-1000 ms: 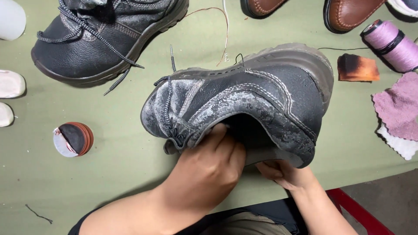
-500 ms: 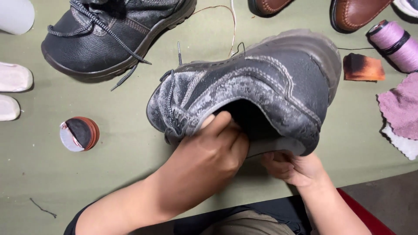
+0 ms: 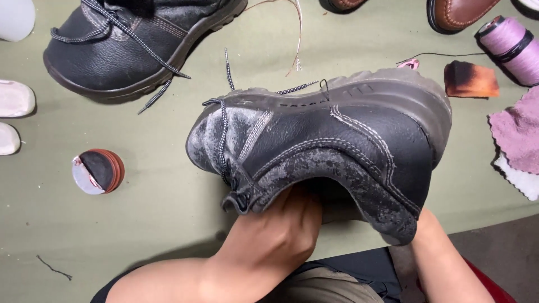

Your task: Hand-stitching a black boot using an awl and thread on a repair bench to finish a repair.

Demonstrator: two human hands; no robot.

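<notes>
A dusty black leather work shoe [image 3: 337,146] lies on its side on the olive-green table [image 3: 146,224], sole facing away, toe to the left. My left hand [image 3: 275,235] reaches into its opening, fingers tucked inside against the collar. My right hand [image 3: 429,235] is mostly hidden behind the heel, holding the shoe from the back right. Its laces [image 3: 224,112] hang loose near the tongue.
A second black shoe [image 3: 135,39] with loose laces sits at the top left. A small round tin [image 3: 98,171] lies at the left. Brown shoes [image 3: 460,11], a purple thread spool [image 3: 508,39], a burnt-orange scrap [image 3: 470,79] and pink cloth [image 3: 519,134] are at the right.
The shoe has been tilted up and drawn closer, so it fills more of the view. My left hand has pushed deeper into the opening; my right hand slid behind the heel.
</notes>
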